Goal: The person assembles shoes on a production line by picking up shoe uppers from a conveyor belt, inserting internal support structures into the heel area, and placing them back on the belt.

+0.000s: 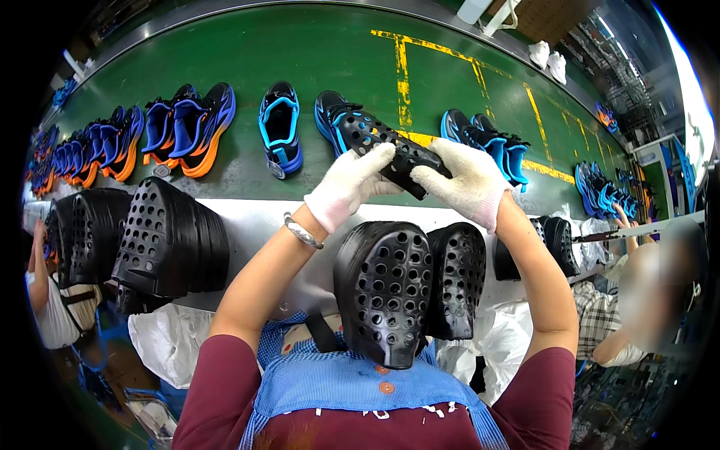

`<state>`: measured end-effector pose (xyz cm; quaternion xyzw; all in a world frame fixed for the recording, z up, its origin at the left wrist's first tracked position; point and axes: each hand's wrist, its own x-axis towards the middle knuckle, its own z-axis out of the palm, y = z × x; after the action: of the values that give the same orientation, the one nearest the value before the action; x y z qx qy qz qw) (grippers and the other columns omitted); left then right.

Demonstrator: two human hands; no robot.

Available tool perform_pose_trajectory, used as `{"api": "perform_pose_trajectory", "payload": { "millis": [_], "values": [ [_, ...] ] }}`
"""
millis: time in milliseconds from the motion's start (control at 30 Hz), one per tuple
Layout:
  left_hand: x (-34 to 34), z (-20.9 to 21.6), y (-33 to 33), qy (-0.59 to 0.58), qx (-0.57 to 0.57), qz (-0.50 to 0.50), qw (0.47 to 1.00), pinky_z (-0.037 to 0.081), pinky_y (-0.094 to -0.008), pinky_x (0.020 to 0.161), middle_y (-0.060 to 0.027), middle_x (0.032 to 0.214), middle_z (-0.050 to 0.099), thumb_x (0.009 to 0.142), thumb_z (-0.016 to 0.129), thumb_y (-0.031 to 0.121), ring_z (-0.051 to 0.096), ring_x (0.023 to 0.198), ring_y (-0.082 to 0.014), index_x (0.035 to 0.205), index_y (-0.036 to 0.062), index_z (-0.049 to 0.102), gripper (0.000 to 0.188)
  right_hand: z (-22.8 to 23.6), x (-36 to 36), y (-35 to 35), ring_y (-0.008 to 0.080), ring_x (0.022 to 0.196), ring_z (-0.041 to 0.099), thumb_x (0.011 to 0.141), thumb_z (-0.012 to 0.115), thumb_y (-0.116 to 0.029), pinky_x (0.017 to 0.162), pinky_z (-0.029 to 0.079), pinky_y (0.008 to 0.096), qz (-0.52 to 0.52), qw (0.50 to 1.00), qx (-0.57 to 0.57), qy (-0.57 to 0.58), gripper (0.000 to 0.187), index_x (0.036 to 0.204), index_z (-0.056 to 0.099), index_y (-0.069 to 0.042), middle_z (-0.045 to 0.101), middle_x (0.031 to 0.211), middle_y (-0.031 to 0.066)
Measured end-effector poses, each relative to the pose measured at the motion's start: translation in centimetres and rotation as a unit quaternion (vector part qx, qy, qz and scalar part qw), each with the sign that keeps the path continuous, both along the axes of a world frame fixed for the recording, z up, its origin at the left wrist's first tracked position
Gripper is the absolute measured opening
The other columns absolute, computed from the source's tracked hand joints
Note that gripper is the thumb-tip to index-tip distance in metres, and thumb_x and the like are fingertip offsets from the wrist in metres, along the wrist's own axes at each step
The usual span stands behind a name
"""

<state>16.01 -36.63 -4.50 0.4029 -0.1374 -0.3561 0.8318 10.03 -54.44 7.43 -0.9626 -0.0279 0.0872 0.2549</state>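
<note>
At the far left, a row of blue and orange shoes (180,127) stands on the green conveyor belt (330,52), one close beside the other. In front of them, on the grey edge of the surface (255,217), a stack of black perforated uppers (161,236) lies on its side. Further right, a single blue and black shoe (280,127) stands alone on the belt.

The left hand (352,180), in a white cotton glove, is closed on the left end of a black perforated shoe (379,139) with blue trim. A silver bracelet (302,232) sits on this wrist. The shoe is held up above the near edge of the belt, between both hands. The right hand (465,180), also in a white glove, grips the right end of the same shoe with its fingers curled over it.

Below the hands, two more black perforated uppers (409,289) stand against the edge of the surface, touching one another. To the right, a pair of blue shoes (491,142) lies on the belt, just behind the right hand. At the far right another person (630,300) in a checked shirt works at the same belt.
</note>
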Motion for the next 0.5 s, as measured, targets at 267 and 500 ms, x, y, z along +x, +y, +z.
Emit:
{"api": "perform_pose_trajectory", "payload": {
  "millis": [267,500],
  "values": [
    [0.7,-2.7,1.9,-0.483,0.462,0.189,0.719,0.052,-0.0401,0.084,-0.0164,0.096,0.061,0.083,0.071,0.034,0.062,0.095,-0.0338,0.107,0.0035,0.067,0.039,-0.4,1.8,-1.9,0.0287,0.072,0.065,0.087,0.058,-0.047,0.07,0.051,0.0368,-0.036,0.994,-0.055,0.086,0.048,0.095,0.07,-0.001,0.064,0.074,0.0184],
    [1.9,-6.6,-1.3,-0.53,0.367,0.145,0.751,0.048,-0.0452,0.09,-0.0163,0.107,0.063,0.084,0.066,0.017,0.058,0.102,-0.0373,0.107,0.0067,0.067,0.025,-2.8,6.1,-3.2,0.0267,0.068,0.062,0.083,0.058,-0.051,0.07,0.05,0.0375,-0.022,0.99,-0.046,0.134,0.057,0.093,0.07,0.003,0.064,0.073,0.0187]
  ]
}}
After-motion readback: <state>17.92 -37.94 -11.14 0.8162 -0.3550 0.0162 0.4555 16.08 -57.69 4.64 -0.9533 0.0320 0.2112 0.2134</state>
